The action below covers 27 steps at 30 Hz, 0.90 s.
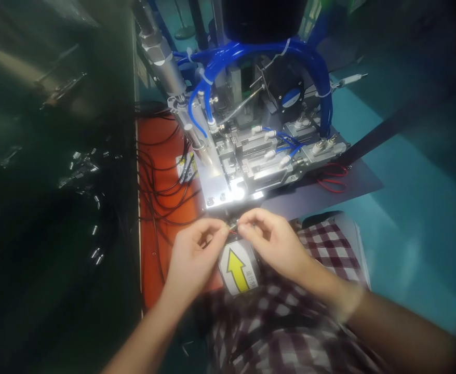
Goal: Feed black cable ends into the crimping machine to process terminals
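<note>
My left hand (192,254) and my right hand (277,241) meet just in front of a metal machine (251,156), each closed in a pinch of thumb and fingertips. Between the fingertips is a small thin part (233,227) with a bit of red, like a short wire; its exact kind is too small to tell. The fingers hide both of its ends. Below the hands is a white label (228,280) with a yellow arrow pointing toward the machine.
Thick blue air hoses (247,52) arch over the machine. Black cables (150,176) lie loose on the orange surface (169,197) at left. Several small shiny metal pieces (95,254) are scattered on the dark area further left. A red wire loop (333,179) hangs at right.
</note>
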### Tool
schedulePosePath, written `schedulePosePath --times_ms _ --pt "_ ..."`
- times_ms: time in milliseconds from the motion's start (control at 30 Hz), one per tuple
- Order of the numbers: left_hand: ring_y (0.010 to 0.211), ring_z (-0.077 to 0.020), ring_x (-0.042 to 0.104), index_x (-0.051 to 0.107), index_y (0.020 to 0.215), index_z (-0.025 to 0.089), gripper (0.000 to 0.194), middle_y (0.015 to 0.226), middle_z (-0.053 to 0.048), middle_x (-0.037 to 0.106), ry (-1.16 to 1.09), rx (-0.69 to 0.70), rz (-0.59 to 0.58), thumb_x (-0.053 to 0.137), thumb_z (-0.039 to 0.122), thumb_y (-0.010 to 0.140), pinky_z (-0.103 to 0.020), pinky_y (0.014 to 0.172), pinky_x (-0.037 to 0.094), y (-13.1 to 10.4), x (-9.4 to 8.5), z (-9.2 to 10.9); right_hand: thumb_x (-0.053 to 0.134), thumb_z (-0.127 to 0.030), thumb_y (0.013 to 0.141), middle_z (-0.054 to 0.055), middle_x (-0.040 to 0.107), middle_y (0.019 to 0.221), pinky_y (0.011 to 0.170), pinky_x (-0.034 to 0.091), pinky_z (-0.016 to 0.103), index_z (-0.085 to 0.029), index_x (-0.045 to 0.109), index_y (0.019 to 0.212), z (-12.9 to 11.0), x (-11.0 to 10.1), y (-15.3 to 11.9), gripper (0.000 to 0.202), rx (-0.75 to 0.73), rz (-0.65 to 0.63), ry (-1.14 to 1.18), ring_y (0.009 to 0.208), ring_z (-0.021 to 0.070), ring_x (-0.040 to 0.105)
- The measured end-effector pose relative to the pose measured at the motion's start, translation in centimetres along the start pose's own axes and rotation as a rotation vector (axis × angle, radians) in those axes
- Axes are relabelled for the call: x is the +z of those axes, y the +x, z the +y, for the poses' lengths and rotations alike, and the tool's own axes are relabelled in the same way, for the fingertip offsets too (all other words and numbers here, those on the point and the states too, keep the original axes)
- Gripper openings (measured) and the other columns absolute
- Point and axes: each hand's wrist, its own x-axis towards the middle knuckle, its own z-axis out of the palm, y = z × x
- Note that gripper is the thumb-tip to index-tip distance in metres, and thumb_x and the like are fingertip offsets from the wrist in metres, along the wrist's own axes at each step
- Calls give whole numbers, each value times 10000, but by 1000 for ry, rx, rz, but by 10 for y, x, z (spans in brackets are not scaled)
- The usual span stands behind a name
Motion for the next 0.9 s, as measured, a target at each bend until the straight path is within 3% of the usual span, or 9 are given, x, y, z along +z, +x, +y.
schedulePosePath --times_ms 133,433,700,900 --pt "704 -137 610 672 781 158 133 750 -11 678 9 44 -8 633 279 820 -200 628 468 0 2 4 637 -249 819 -23 591 701 502 368 246 -183 639 832 -5 2 -1 67 -33 -19 -51 512 97 438" --pt "621 -122 557 641 706 159 123 663 4 608 110 91 81 597 217 805 -196 553 434 -2 15 2 580 -170 846 -6 559 732 604 397 262 -168 616 759 5 0 -2 94 -82 -15 42 635 124 481" --pt "724 -154 617 680 823 188 104 797 -14 678 215 138 67 613 266 836 -241 645 471 -1 15 -2 583 -233 850 -15 534 689 608 411 266 -177 599 759 7 -4 3 108 35 -33 137 622 130 477" --pt "656 -117 573 615 959 214 115 770 23 627 286 191 78 614 250 850 -217 601 459 -3 11 -5 597 -237 828 10 589 741 654 433 274 -162 606 735 6 -10 8 120 115 -78 231 690 144 530"
